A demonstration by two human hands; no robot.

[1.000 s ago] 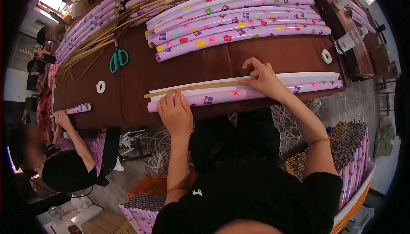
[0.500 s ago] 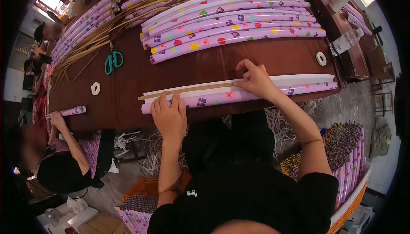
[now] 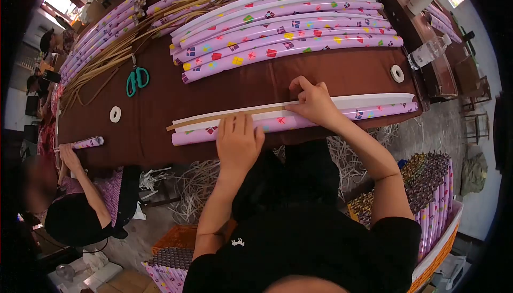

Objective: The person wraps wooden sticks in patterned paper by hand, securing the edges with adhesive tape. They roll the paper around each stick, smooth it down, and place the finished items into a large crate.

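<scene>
A lilac roll of gift-patterned wrapping paper (image 3: 192,137) lies along the front of the table, its white inner side (image 3: 368,100) showing as a flap behind the roll. On that flap runs a narrow tan strip (image 3: 197,121), whose left end sticks out past the paper. My left hand (image 3: 239,141) rests over the roll with fingers stretched out, their tips on the strip. Further right, my right hand (image 3: 314,103) has bent fingers, thumb and fingertips closed at the strip's right part; the exact grip is partly hidden.
Several finished rolls (image 3: 288,39) lie behind, with a bundle of tan strips (image 3: 101,74) beside them. Teal scissors (image 3: 137,81), two white tape rolls (image 3: 115,114) and a bottle (image 3: 427,52) are on the table. A co-worker's hand (image 3: 69,157) holds a roll at left. Baskets of rolls (image 3: 433,223) stand below.
My left hand has slid right along the strip and roll, toward my right hand. My right hand stays at about the same spot on the strip. The view has shifted slightly.
</scene>
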